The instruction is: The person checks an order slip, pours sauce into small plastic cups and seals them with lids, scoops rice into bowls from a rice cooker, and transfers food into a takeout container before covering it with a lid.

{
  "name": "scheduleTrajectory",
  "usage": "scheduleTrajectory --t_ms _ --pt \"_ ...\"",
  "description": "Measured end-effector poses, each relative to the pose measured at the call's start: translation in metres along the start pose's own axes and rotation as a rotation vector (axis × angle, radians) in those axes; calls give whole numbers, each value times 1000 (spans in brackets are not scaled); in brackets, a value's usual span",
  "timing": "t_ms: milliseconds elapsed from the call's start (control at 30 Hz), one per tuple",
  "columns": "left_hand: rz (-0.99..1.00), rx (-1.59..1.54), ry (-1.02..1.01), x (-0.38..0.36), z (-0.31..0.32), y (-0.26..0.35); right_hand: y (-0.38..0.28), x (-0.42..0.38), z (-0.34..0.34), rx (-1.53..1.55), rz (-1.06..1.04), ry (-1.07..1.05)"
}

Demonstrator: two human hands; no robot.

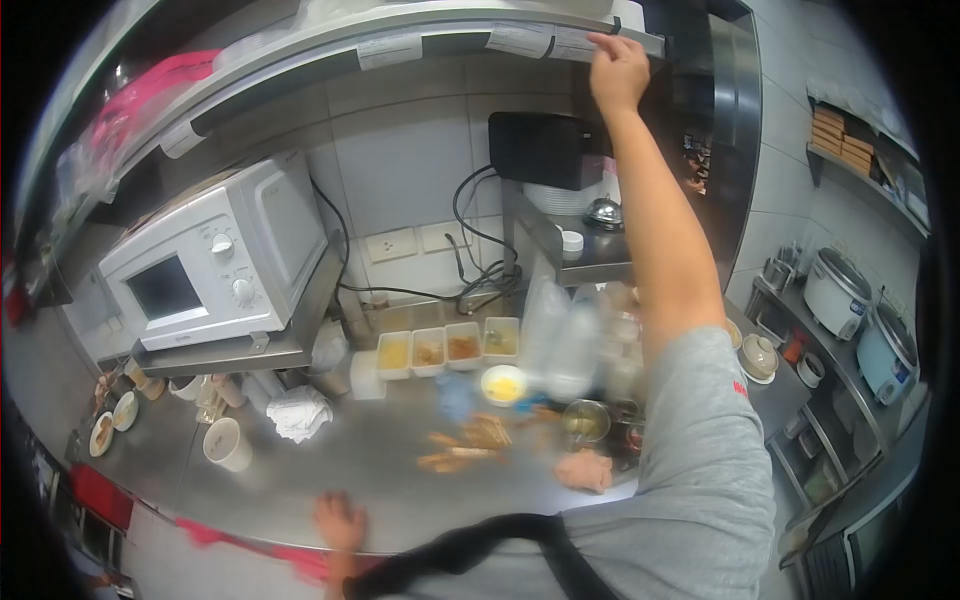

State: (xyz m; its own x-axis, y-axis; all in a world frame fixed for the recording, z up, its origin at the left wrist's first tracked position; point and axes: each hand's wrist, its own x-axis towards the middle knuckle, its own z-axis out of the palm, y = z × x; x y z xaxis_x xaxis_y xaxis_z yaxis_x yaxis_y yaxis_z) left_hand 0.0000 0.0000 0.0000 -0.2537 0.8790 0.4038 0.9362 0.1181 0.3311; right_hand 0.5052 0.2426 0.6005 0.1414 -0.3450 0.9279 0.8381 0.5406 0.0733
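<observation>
My right hand (618, 72) is raised to the rail under the overhead shelf, its fingers closed at the edge of a paper slip (573, 44). More printed slips (519, 39) hang from the same rail, to the left of that hand. Low in the view, my left hand (342, 520) lies flat on the front edge of the steel counter (270, 495), slightly blurred, with nothing in it. Farther along the counter are wooden sticks or clips (475, 440), a crumpled pinkish cloth (584, 470) and a white bowl with yellow contents (503, 385).
A white microwave (215, 260) stands on a raised shelf at the left. Several square tubs (463, 343) of seasonings line the back. A white cup (228, 445) and a crumpled white cloth (299, 413) sit left of centre. Rice cookers (838, 290) stand at the far right.
</observation>
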Motion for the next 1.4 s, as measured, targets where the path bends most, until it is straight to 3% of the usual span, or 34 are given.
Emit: scheduleTrajectory --t_ms 100,167,233,267,300,367,433,467,633,700,767,833,867,900,933,1000,1067,1133,1200,1267,1333,1400 --pt "-1 -19 1 6 -9 4 -31 -4 16 137 -115 -150" --pt "-14 -39 -9 6 -13 7 -28 -10 43 -129 -270 -144" --pt "6 37 4 7 -7 1 -56 -12 45 -261 -230 -179" --pt "15 11 23 8 -5 3 -66 -12 53 -159 -336 -173" --pt "11 -11 40 10 -4 3 -100 -16 52 57 -297 -165" --pt "16 18 74 12 -2 0 -137 -25 68 178 -406 -296" --pt "-53 -13 -20 8 -17 7 -145 -38 94 70 -603 -271" --pt "-60 -5 0 5 -13 6 -122 -36 117 -68 -654 -380" --pt "-125 -146 -33 4 -17 -4 -103 -41 109 -144 -539 -453" --pt "-238 -362 40 15 -12 -26 -98 -33 104 38 -597 -514" --pt "-429 -658 152 44 -15 -56 -95 -23 101 -9 -658 -474" --pt "-551 -506 400 89 -2 -134 -137 -19 64 140 -671 -493" --pt "-701 -691 507 112 -28 -152 -158 -31 45 261 -568 -534" --pt "-833 -825 552 131 -47 -178 -174 -36 20 239 -597 -608" --pt "-911 -594 565 148 -40 -223 -189 -42 -9 213 -624 -689" --pt "-1001 -577 537 171 -40 -273 -221 -83 -69 348 -387 -842" --pt "-995 -682 450 184 -37 -298 -263 -109 -114 466 -500 -992" --pt "-956 -875 425 198 -15 -327 -284 -144 -143 575 -254 -1150" --pt "-797 -1163 391 201 -23 -313 -291 -189 -168 472 48 -1317" --pt "-663 -1182 434 201 -18 -320 -287 -251 -197 332 382 -1454" --pt "-637 -1101 414 193 -26 -306 -280 -309 -231 201 408 -1641" --pt "-626 -796 371 174 -32 -284 -279 -369 -268 216 531 -1751"
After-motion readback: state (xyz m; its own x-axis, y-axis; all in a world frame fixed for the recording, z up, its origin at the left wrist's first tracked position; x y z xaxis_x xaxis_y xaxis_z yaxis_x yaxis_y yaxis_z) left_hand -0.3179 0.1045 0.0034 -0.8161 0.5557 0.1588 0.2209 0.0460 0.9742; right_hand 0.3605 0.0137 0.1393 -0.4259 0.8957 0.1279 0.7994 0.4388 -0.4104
